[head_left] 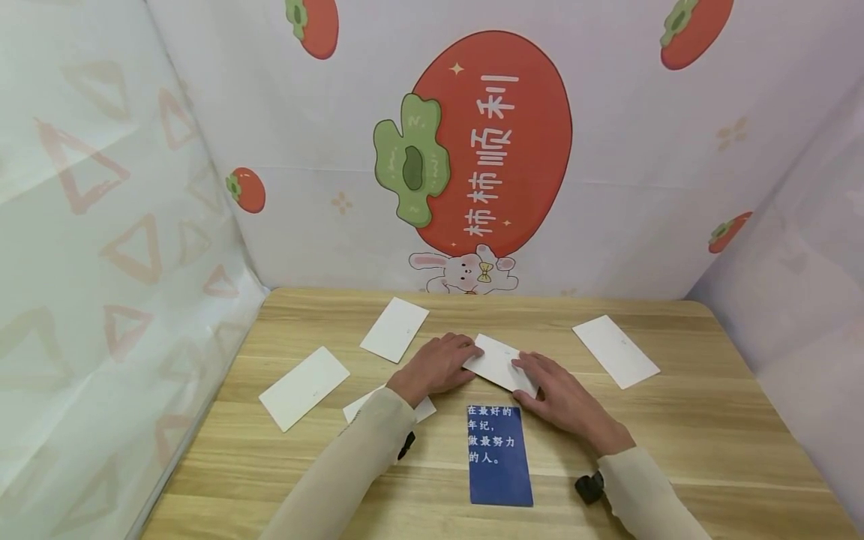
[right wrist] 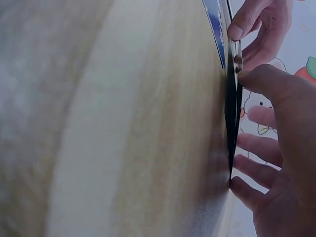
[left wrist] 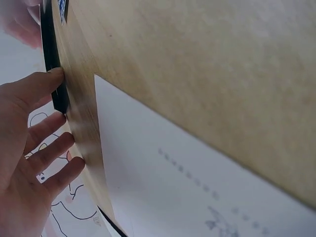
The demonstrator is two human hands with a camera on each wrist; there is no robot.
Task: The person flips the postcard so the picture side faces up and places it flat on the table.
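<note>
A white card (head_left: 496, 361) is tilted a little off the table between both hands. My left hand (head_left: 439, 366) pinches its left end, with the thumb on the dark underside (left wrist: 48, 39) in the left wrist view. At the other end my right hand (head_left: 556, 394) grips the card between thumb and fingers; the right wrist view shows the dark face (right wrist: 230, 116) nearly edge-on. Just nearer to me lies a blue card (head_left: 501, 484) with white Chinese writing. Another white card (head_left: 424, 409) is partly covered by the left forearm.
More white cards lie flat on the wooden table (head_left: 709, 465): one at the far left (head_left: 394, 330), one at the left (head_left: 304, 388), one at the right (head_left: 616, 351). A printed cloth wall (head_left: 628, 225) stands behind the table's back edge.
</note>
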